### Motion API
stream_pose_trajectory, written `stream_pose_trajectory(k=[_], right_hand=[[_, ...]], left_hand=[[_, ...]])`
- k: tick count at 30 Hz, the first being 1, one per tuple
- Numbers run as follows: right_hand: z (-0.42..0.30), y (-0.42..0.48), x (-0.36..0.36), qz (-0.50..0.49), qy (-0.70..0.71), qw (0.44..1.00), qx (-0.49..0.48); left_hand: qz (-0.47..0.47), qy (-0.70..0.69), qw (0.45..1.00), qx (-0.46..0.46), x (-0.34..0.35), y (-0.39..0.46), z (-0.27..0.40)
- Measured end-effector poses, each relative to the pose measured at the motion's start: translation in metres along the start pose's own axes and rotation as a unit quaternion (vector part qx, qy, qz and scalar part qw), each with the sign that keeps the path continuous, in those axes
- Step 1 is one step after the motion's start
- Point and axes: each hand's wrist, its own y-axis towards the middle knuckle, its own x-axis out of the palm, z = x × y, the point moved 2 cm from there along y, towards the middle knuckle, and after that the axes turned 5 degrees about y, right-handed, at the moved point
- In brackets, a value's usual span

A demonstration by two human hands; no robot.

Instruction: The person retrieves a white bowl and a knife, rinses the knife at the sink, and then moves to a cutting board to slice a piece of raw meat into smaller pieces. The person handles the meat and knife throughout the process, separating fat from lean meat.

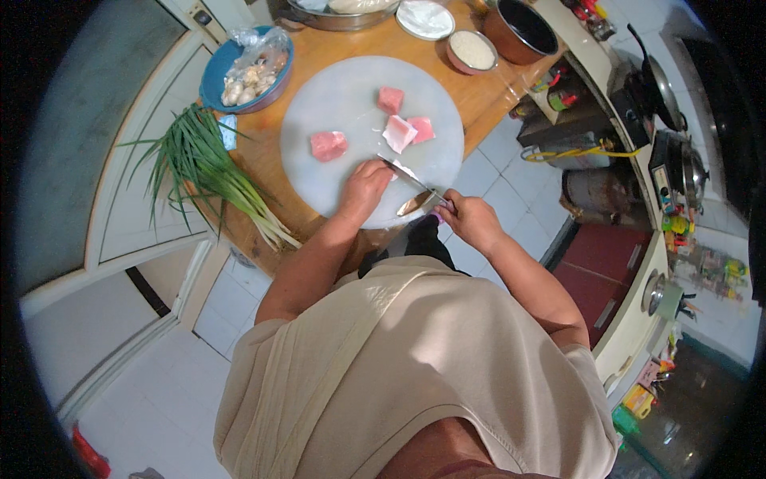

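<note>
A round white cutting board lies on the wooden table. My right hand grips a knife by its handle, the blade pointing up and left over the board. Beside the blade tip, my left hand rests with bent fingers at a pale piece, partly hidden by hand and blade; whether it is held is unclear. Beyond are a pink meat chunk on the left, another farther up, and two touching chunks, one with a white side, one pink. A brownish, shiny object lies near the board's close edge.
Scallions lie left of the board. Behind them stands a blue basin with bagged garlic or mushrooms. A bowl of white grains, a brown pot, a white plate and a metal tray stand at the back.
</note>
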Motion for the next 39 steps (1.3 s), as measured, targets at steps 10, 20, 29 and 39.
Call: stream_pose_trajectory(k=[10, 20, 29, 39], right_hand=[[-0.004, -0.001, 0.001, 0.078, 0.01, 0.997, -0.007], [0.002, -0.002, -0.027, 0.153, 0.063, 0.986, -0.014], [0.006, -0.009, -0.028, 0.16, 0.087, 0.983, -0.014], [0.017, -0.014, -0.023, 0.164, 0.102, 0.981, -0.002]], left_hand=[[-0.018, 0.002, 1.0, -0.01, -0.008, 0.005, 0.011], [-0.022, 0.133, 0.991, 0.02, -0.001, 0.001, 0.02], [-0.205, 0.139, 0.963, 0.106, 0.01, -0.007, 0.07], [-0.472, -0.205, 0.835, 0.194, -0.049, -0.045, 0.06]])
